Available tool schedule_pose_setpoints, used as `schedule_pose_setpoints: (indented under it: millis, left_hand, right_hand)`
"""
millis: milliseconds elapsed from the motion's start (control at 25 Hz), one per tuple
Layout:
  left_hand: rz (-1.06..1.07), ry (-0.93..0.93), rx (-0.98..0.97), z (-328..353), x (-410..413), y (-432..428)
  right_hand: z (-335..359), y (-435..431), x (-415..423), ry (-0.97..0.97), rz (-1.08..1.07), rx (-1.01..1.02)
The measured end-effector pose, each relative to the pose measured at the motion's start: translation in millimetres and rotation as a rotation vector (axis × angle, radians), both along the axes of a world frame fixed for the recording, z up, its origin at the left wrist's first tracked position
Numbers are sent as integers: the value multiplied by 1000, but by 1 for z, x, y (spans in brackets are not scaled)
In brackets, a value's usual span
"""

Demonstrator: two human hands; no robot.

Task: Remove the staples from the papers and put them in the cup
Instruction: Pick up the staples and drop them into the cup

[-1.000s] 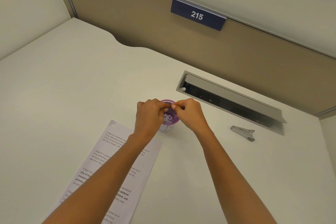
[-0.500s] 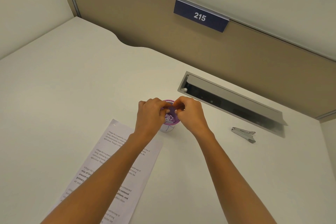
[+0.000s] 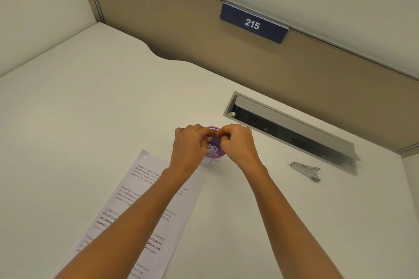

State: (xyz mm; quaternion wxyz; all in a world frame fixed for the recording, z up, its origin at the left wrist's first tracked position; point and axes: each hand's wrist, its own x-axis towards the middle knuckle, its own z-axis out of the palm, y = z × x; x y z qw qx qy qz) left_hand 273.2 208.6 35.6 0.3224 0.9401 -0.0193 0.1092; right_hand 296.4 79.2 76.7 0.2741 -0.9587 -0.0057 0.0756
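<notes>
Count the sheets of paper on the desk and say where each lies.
1 shows: a printed sheet flat on the desk, near and left of the purple cup, partly under the left arm. Others may be stacked beneath it; that cannot be told.

My two forearms are bare from the bottom edge of the view right up to the hands. The left forearm (image 3: 127,222) and the right forearm (image 3: 292,217) are both long, slim and smooth, broad near the elbows and tapering to narrow wrists. Of my left grip (image 3: 189,145) I see the back, with a rounded row of knuckles and faint lines running toward them. My right grip (image 3: 239,142) looks much the same, compact and smooth-backed. My nails are too small to make out
</notes>
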Motion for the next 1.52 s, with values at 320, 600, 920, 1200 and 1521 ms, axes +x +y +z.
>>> schedule_pose_setpoints:
  millis: [320,600,920,1200,1521]
  left_hand:
    - [19,-33,-61,5,-2,-2]
    - [33,-33,-73,11,-11,-10]
    - [65,-31,-279,29,-23,-59]
    - [-38,96,-491,33,-40,-160]
    - [-341,288,-364,-16,-85,-317]
  right_hand:
    - [-2,-11,0,91,-191,412]
    - [11,-28,-13,230,-319,828]
    - [21,-99,-53,357,-596,1392]
    - [6,-219,-101,250,-778,1485]
    - [-54,-356,-179,108,-995,1330]
